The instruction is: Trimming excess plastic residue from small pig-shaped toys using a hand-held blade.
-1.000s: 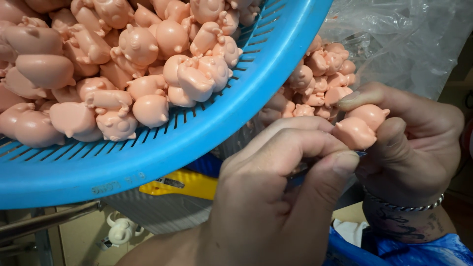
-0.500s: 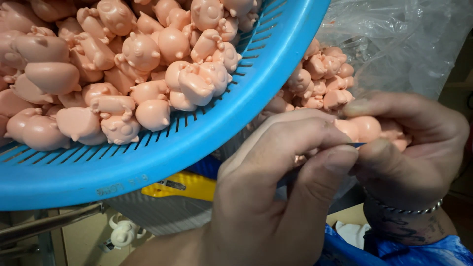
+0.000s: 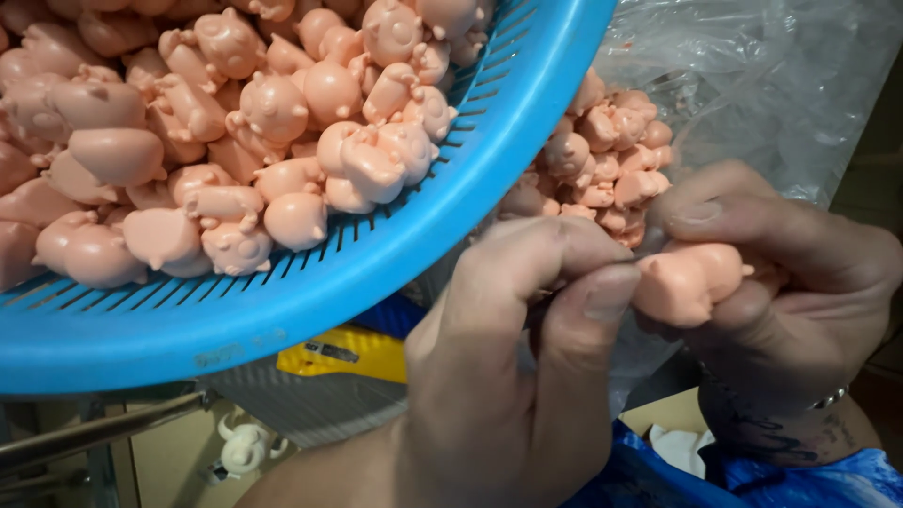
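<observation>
A small pink rubber pig figure [image 3: 685,280] is pinched in my right hand [image 3: 785,292], between thumb and fingers. My left hand [image 3: 513,376] presses its thumb and forefinger against the figure's left end; a thin tool may lie under the fingers, but it is hidden. Just above and to the left hangs a blue slotted plastic basket [image 3: 395,273] heaped with several pink pig figures [image 3: 273,141].
A clear plastic bag [image 3: 752,85] behind my hands holds more pink pig figures [image 3: 607,165]. A yellow object [image 3: 348,353] and a white figure [image 3: 246,450] lie below the basket. Blue cloth [image 3: 828,480] sits at the bottom right, under my right wrist with its bracelet.
My right hand has turned the pig figure and brought it lower and closer to my left thumb. The basket has shifted slightly in the view.
</observation>
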